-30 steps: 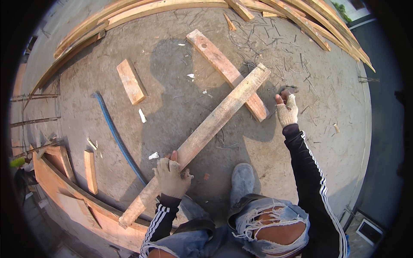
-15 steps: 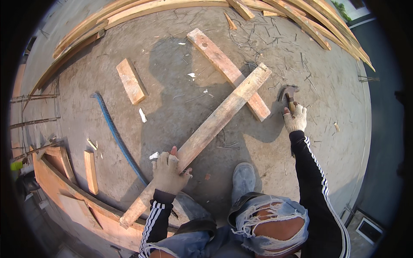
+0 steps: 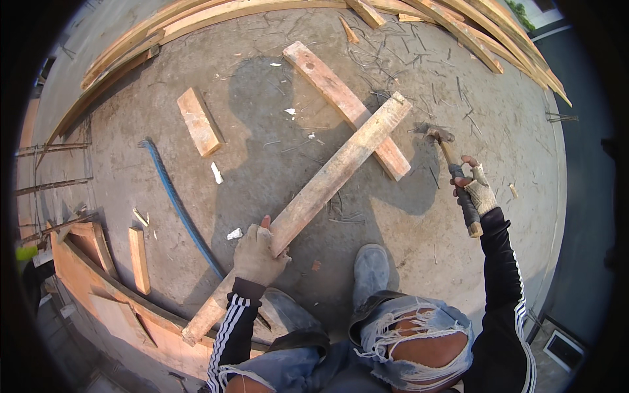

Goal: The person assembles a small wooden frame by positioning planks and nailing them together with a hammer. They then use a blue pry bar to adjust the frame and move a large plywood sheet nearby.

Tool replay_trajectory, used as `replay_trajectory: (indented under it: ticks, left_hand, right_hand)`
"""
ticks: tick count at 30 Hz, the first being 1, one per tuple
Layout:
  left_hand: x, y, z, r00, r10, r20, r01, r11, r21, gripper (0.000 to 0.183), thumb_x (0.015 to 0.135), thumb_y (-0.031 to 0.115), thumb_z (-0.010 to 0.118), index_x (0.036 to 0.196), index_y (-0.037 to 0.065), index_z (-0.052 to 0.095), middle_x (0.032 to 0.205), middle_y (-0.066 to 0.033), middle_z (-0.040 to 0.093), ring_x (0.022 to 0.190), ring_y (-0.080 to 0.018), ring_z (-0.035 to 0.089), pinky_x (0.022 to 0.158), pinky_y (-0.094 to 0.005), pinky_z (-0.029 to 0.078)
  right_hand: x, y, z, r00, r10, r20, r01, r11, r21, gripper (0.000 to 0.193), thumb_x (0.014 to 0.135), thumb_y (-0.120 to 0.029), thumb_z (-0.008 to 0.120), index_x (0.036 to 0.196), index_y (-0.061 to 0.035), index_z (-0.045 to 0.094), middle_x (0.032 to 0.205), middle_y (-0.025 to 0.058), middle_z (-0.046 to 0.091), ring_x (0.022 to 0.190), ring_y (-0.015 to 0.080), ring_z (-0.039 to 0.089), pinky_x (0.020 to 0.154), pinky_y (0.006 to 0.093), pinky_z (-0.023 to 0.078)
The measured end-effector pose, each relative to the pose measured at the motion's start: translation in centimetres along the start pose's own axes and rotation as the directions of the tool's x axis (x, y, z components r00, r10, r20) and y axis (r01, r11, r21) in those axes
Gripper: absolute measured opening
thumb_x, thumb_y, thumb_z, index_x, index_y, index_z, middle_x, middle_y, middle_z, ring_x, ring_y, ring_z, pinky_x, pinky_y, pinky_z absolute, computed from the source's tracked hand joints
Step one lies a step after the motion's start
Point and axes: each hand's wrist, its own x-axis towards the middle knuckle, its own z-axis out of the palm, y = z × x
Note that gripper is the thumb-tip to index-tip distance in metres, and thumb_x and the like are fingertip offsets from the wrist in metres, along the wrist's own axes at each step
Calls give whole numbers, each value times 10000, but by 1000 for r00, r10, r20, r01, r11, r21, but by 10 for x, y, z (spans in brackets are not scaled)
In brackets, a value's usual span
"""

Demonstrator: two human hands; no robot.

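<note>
My left hand, in a grey fingerless work glove, is closed around the lower part of a long wooden board. That board slants up to the right, its far end resting across a second, reddish board on the concrete. At the right, my right hand, gloved the same way, has its fingers curled on the dark-wrapped handle of a claw hammer. The hammer's head points away from me, close to the concrete. Part of the handle is hidden by the fingers.
A blue pry bar lies left of the board. Beyond it sit a short wood block and a small wood strip. Bent nails litter the concrete. Long timbers line the far side; a plywood form stands at left.
My right hand has shifted from near the hammer's head down its handle, moving right and toward me. The hammer's handle now shows. My left hand and the board barely moved.
</note>
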Motion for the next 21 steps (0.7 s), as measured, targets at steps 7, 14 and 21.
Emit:
replay_trajectory:
  ticks: [7, 14, 21]
  left_hand:
    - [-1, 1, 0, 999, 22, -29, -23, 999, -23, 794, 738, 291, 843, 1404, -3, 526, 1081, -140, 595, 964, -349, 660, 803, -461, 552]
    - [1, 2, 0, 999, -40, 35, 40, 999, 2, 852, 750, 316, 833, 1467, 28, 474, 1137, -149, 617, 1031, -353, 666, 854, -451, 557]
    - [2, 2, 3, 999, -21, -24, 22, 1000, 21, 799, 724, 292, 852, 1407, 36, 526, 1102, -108, 612, 951, -325, 685, 761, -451, 575]
  right_hand:
    - [52, -37, -11, 982, -179, 59, 109, 794, 599, 497, 947, -115, 586, 1410, 28, 475, 1277, 199, 635, 1080, 329, 682, 970, 489, 578]
    - [120, -82, 18, 687, -626, -369, 705, 696, 134, 262, 878, -145, 768, 1064, -8, 646, 925, 74, 696, 869, 208, 684, 810, 358, 548]
    - [126, -168, 44, 714, -665, -220, 689, 723, 53, 203, 857, -103, 752, 957, -9, 603, 759, 65, 625, 648, 172, 623, 632, 319, 524]
